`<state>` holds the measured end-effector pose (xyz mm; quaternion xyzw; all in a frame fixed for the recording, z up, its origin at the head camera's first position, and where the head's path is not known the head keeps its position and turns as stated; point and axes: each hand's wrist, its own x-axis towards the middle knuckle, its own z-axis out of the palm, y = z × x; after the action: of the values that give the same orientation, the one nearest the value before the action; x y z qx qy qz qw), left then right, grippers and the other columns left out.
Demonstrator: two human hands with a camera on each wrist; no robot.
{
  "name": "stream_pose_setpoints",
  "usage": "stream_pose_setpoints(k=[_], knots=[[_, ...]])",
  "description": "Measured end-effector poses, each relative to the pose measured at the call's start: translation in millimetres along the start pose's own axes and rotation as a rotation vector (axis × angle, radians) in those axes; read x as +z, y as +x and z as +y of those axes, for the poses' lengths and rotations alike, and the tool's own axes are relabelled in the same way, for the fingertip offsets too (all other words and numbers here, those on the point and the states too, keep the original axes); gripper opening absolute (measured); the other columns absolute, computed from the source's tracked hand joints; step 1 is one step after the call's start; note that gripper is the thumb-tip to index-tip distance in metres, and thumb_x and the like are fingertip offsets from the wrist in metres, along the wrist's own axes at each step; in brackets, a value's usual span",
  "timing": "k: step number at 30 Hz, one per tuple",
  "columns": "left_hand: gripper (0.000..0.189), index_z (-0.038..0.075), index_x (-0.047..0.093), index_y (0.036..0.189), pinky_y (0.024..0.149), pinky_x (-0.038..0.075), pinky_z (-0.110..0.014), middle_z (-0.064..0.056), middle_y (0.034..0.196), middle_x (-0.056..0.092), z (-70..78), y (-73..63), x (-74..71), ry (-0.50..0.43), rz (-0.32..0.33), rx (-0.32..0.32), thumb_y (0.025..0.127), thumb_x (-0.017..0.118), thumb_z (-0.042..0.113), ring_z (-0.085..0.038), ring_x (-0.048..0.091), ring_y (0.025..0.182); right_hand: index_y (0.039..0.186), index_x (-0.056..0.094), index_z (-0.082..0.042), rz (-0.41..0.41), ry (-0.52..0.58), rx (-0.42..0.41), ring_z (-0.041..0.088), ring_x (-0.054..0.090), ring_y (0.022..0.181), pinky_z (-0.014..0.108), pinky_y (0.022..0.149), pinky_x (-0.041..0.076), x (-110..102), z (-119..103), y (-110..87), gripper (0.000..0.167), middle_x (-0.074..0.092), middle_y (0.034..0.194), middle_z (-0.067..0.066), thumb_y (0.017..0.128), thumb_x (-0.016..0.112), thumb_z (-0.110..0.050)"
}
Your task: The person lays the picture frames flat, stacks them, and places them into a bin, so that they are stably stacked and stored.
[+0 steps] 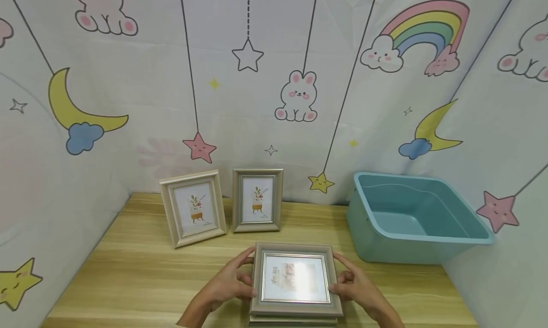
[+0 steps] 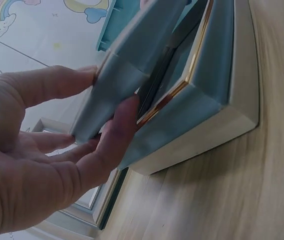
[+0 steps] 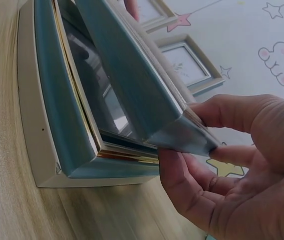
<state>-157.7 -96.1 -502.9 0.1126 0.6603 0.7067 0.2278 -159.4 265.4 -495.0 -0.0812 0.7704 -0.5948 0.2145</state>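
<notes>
Both hands hold a grey-beige picture frame (image 1: pixel 295 310) by its opposite sides. The left hand (image 1: pixel 229 281) pinches its left side, thumb on the face and fingers beneath. On the other side the right hand (image 1: pixel 358 286) grips it the same way. Its front faces up, showing a print behind glossy glazing. Both wrist views show this frame tilted, with a wedge-shaped gap above a stack of frames (image 2: pixel 196 115). Dark glossy glazing (image 3: pixel 99 70) shows on the stack's upper frame in the right wrist view.
Two picture frames stand upright at the back: a cream one (image 1: pixel 171 214), turned slightly, and a grey-beige one (image 1: pixel 236 202). An open blue-green plastic bin (image 1: pixel 398 247) stands at the right. The wooden tabletop (image 1: pixel 128 271) ends at a cartoon-printed backdrop (image 1: pixel 150 104).
</notes>
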Motion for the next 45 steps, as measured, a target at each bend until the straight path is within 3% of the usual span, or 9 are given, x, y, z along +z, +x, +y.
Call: stream_pose_setpoints(k=[12, 24, 40, 42, 45], knots=[[0.101, -0.002, 0.023, 0.156, 0.063, 0.062, -0.042, -0.036, 0.146, 0.033, 0.3, -2.0, 10.8, 0.091, 0.108, -0.04, 0.069, 0.069, -0.025, -0.023, 0.056, 0.084, 0.156, 0.018, 0.003, 0.033, 0.053, 0.039, 0.013, 0.061, 0.08, 0.031, 0.065, 0.06, 5, 5, 3.1, 0.092, 0.043, 0.107, 0.011, 0.084, 0.075, -0.002], [0.098, -0.008, 0.027, 0.153, 0.059, 0.061, -0.041, -0.03, 0.136, 0.046, 6.2, -4.5, 16.0, 0.177, 0.138, -0.048, 0.066, 0.07, -0.024, -0.021, 0.058, 0.077, 0.155, 0.022, 0.004, 0.062, 0.011, 0.102, 0.017, 0.061, 0.079, 0.038, 0.066, 0.061, 9, -1, 4.5, 0.093, 0.046, 0.107, 0.014, 0.08, 0.076, 0.003], [0.092, -0.01, 0.032, 0.149, 0.059, 0.062, -0.041, -0.035, 0.139, 0.042, 2.0, -6.0, 14.4, 0.2, 0.177, -0.048, 0.067, 0.072, -0.021, -0.021, 0.061, 0.077, 0.153, 0.026, 0.005, 0.097, -0.046, 0.126, 0.02, 0.062, 0.077, 0.04, 0.063, 0.061, 14, -1, 7.5, 0.092, 0.047, 0.103, 0.016, 0.076, 0.076, 0.008], [0.088, -0.009, 0.034, 0.148, 0.061, 0.062, -0.041, -0.035, 0.138, 0.043, 2.2, -5.2, 11.5, 0.228, 0.206, -0.04, 0.07, 0.075, -0.016, -0.025, 0.065, 0.081, 0.153, 0.025, 0.004, 0.111, -0.087, 0.11, 0.021, 0.062, 0.083, 0.04, 0.067, 0.06, 13, -3, 7.9, 0.092, 0.05, 0.106, 0.018, 0.077, 0.077, 0.005], [0.081, -0.005, 0.04, 0.146, 0.068, 0.061, -0.045, -0.031, 0.135, 0.051, 4.5, 0.3, 5.8, 0.364, 0.321, -0.013, 0.076, 0.079, -0.002, -0.035, 0.066, 0.096, 0.154, 0.027, 0.001, 0.178, -0.145, 0.08, 0.025, 0.062, 0.095, 0.041, 0.075, 0.059, 11, -9, 9.4, 0.089, 0.053, 0.113, 0.022, 0.08, 0.078, -0.001]])
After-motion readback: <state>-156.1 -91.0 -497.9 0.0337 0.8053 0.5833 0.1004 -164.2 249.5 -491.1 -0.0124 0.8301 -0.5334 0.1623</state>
